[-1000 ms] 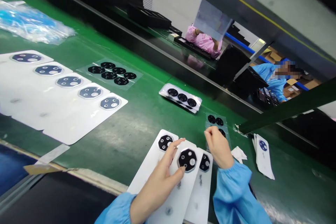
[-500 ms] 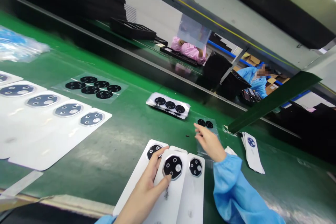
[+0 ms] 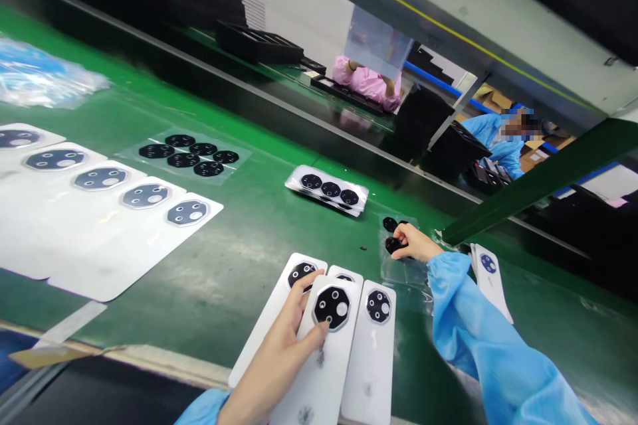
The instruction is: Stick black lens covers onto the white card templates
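My left hand (image 3: 279, 345) is closed around a white phone back cover (image 3: 326, 365), its thumb at the edge of the black octagonal camera area. Under and beside it lie more white covers; one cover (image 3: 371, 358) shows on the right and another (image 3: 272, 312) on the left. Farther right, my right hand (image 3: 417, 244) pinches a black octagonal camera sticker (image 3: 392, 246) at a sheet of clear film (image 3: 401, 272). Another black sticker (image 3: 389, 224) sits on that film above the fingertips. Whether the pinched sticker has left the film cannot be made out.
Overlapping white covers (image 3: 124, 239) fill the left side. Behind them lies a film sheet of black stickers (image 3: 182, 160). A cover stack (image 3: 299, 182) with three stickers on top is mid-bench. More covers (image 3: 491, 285) lie near a green post (image 3: 518, 186). Two people are across the bench.
My right hand has come down onto the film sheet and its spread fingers have closed on a black sticker. My left hand keeps its hold on the cover. The view has shifted slightly.
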`<state>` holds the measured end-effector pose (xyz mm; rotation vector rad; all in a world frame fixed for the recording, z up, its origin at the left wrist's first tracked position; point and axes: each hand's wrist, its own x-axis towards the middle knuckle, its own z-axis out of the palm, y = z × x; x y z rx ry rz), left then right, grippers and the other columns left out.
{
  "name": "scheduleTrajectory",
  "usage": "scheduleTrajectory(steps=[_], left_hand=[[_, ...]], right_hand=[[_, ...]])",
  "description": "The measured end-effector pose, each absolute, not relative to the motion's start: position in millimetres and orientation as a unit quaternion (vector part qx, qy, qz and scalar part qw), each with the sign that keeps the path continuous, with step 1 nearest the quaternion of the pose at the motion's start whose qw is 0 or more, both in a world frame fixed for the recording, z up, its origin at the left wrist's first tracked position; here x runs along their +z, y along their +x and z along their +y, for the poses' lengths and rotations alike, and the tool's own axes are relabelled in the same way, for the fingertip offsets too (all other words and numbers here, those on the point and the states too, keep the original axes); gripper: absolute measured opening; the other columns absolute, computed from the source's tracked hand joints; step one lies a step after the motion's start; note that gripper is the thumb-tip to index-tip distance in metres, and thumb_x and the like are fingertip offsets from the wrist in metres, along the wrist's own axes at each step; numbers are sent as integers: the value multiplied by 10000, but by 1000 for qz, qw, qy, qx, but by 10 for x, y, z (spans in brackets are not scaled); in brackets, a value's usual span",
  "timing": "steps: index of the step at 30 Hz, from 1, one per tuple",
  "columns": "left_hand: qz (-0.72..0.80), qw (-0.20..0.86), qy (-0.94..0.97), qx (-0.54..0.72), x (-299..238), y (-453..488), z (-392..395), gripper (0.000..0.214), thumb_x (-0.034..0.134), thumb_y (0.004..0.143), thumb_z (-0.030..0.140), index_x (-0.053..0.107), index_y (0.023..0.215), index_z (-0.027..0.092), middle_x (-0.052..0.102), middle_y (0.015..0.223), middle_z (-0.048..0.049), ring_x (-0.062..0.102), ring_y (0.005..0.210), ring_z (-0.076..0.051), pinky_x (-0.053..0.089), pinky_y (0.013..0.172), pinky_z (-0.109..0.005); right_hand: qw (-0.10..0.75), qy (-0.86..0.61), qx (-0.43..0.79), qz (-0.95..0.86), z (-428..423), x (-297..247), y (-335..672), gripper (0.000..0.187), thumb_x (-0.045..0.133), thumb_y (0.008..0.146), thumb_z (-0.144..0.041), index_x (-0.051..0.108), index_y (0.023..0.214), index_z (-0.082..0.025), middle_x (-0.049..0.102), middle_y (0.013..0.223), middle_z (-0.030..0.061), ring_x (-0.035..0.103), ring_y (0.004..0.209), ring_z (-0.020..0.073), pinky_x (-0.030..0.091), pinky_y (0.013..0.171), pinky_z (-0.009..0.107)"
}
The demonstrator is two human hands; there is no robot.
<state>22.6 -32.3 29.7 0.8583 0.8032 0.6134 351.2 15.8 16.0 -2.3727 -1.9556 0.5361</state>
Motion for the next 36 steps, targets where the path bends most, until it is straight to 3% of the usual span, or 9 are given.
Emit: scheduleTrajectory(steps=[7,10,17,26,32,36], left_hand=[[377,792,380,293,248,235,-316,688,636,757,330,283,1346,290,568,1238,-62,592,1029,-250,458,870,-334],[363,803,377,284,237,232,-321,672,620,771,307,275,1348,293,555,1253,-65,591,1033,-252,460,869,-341],[331,804,392,299,170,234,-331,650,616,793,309,277,1345,266,528,1298,-78,544,1119,-245,424,907,-315],[289,829,385,284,99,212,-314,797,650,774,387,184,1401,227,468,1354,-117,484,1190,-277,399,951,-357],[260,840,377,291,6,231,-333,738,635,793,398,229,1400,284,497,1332,-88,514,1159,-271,421,925,-372],[250,841,383,290,-23,227,-342,667,594,821,342,255,1394,284,515,1317,-79,517,1158,-259,413,944,-382]], right_hand=[[45,-769,133,-623,54,192,3417,241,623,831,-301,549,1014,-162,580,976,30,588,811,160,503,705,330],[84,-773,84,-623,-103,174,3297,293,665,745,-256,504,988,-220,525,986,21,573,833,190,493,725,351],[152,-750,30,-643,-301,77,3198,323,571,759,-207,503,1074,-226,470,1046,88,554,965,282,475,837,448],[217,-762,103,-601,-282,86,3285,287,608,706,-288,524,968,-209,512,990,76,616,857,232,548,762,397],[256,-768,192,-554,-287,96,3408,364,649,697,-362,492,984,-202,617,923,68,667,797,207,583,691,355],[272,-771,188,-545,-354,251,3384,390,667,690,-397,512,985,-194,572,1043,108,600,998,257,570,738,362]])
